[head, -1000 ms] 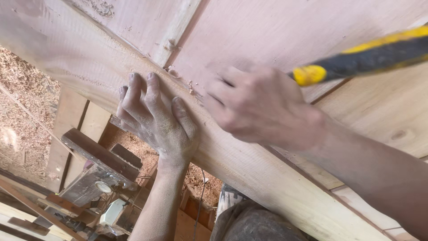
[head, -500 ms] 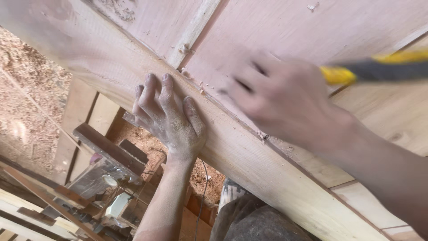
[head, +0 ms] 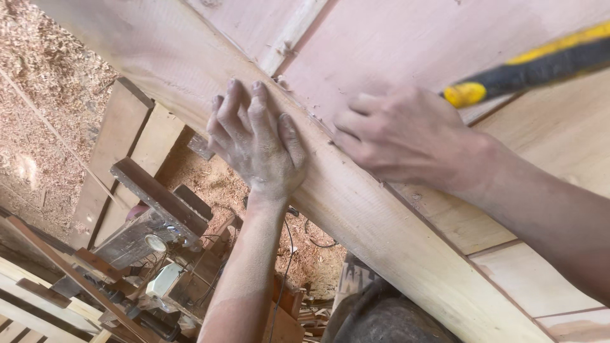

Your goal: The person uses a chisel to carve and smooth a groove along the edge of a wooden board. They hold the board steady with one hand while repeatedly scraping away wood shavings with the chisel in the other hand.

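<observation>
We have our left hand (head: 257,143) laid flat on the long wooden beam (head: 356,203), fingers spread a little and pressing its upper face, thumb side hooked over the lower edge. The beam runs on a diagonal from upper left to lower right, its long axis passing straight under our left palm. Our right hand (head: 406,136) sits just beside it, farther along toward the lower right, fingers curled together around a hammer handle (head: 540,67), black and yellow, which sticks out to the upper right; the head is hidden, so we cannot tell where it points. The right hand lies over the seam where beam meets plywood panel (head: 413,44). Sawdust (head: 44,82) covers the floor below.
</observation>
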The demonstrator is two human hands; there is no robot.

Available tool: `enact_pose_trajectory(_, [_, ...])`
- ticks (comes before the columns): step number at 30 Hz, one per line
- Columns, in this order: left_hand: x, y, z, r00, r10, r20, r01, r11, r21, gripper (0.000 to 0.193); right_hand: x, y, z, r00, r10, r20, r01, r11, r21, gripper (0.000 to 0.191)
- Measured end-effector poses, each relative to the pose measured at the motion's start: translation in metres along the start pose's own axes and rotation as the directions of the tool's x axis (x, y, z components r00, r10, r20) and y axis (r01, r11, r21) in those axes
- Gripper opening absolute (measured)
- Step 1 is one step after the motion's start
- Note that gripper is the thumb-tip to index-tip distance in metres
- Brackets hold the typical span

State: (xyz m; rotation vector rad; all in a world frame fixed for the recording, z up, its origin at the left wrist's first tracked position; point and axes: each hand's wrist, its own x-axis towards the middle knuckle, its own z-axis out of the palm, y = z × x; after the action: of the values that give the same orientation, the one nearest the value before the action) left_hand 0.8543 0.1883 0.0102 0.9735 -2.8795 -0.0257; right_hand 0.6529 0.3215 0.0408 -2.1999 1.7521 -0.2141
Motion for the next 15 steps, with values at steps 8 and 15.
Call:
enact_pose_trajectory(8, [0.002, 0.005, -0.009, 0.997, -0.030, 0.065, 0.030, 1.000, 0.001, 0.043, 0.008, 0.019, -0.011, 0.994, 0.050, 0.101, -0.044, 0.997, -0.064, 0.020])
enact_pose_trajectory(15, [0.000, 0.003, -0.006, 0.997, -0.038, 0.068, 0.040, 0.999, -0.019, 0.044, 0.038, 0.018, -0.016, 0.972, 0.230, -0.053, -0.231, 0.973, -0.015, 0.007])
